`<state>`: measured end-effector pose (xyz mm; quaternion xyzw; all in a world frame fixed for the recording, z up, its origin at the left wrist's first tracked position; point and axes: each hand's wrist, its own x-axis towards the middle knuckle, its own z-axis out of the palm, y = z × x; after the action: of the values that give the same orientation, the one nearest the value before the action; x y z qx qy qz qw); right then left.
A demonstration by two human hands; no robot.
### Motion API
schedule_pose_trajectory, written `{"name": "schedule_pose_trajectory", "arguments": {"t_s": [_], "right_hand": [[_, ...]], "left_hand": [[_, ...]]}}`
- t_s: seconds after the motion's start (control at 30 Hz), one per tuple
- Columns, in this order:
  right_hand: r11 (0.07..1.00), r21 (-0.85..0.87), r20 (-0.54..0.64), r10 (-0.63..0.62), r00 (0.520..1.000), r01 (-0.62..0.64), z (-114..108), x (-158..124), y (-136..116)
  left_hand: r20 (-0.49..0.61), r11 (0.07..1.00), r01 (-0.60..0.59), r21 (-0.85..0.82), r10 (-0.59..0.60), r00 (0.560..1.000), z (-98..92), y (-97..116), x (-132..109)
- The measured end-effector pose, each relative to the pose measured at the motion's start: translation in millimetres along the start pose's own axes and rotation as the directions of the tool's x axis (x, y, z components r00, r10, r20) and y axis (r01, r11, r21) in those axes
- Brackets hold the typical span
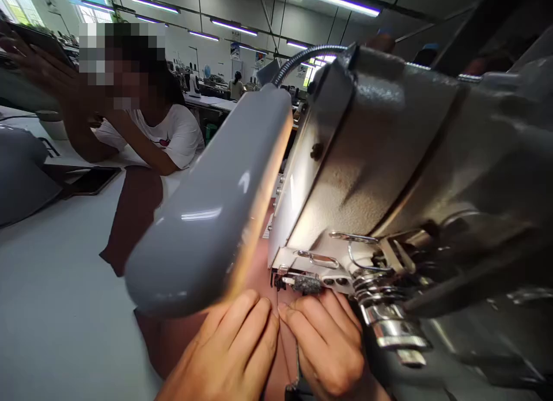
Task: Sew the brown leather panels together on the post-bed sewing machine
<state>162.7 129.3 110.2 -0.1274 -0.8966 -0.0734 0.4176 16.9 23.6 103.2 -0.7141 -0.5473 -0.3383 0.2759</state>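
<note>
Reddish-brown fabric (283,355) runs under the head of a sewing machine (345,176), with a seam line down its middle. My left hand (237,343) lies on the left of this seam, fingers curled and pinching the fabric in front of the needle area. On the right side, my right hand (324,337) is closed on the same fabric, its fingertips close to those of my left hand. The presser foot area (280,281) is just beyond both hands, partly dark. A grey lamp (216,205) hangs over the fabric, above my left hand.
Metal thread-tension parts (389,314) jut out close to my right hand. On the white table (64,286) lie a dark fabric piece (133,216) and a phone (93,181). Across the table a person (159,130) in a white shirt leans with raised hands.
</note>
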Motion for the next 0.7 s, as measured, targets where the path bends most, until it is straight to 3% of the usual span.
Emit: {"name": "schedule_pose_trajectory", "arguments": {"t_s": [0.2,0.4,0.57,0.7], "right_hand": [[1.000,0.014,0.020,0.006,1.000,-0.007,-1.6,1.5,-1.6],[1.000,0.010,0.071,0.007,0.997,-0.008,-5.0,4.3,-2.7],[1.000,0.002,0.123,0.001,0.992,-0.001,-7.7,7.3,-2.3],[1.000,-0.016,0.151,0.013,0.989,-0.011,-8.4,9.0,-1.9]], "left_hand": [[0.047,0.999,-0.033,-0.030,0.034,0.998,0.3,-9.5,-0.8],[0.174,0.988,-0.040,-0.149,0.066,0.983,-4.0,-24.0,8.5],[0.415,0.927,0.008,-0.376,0.161,0.896,-17.6,-45.6,16.2],[0.430,0.895,0.031,-0.444,0.183,0.884,-17.1,-64.5,12.5]]}}
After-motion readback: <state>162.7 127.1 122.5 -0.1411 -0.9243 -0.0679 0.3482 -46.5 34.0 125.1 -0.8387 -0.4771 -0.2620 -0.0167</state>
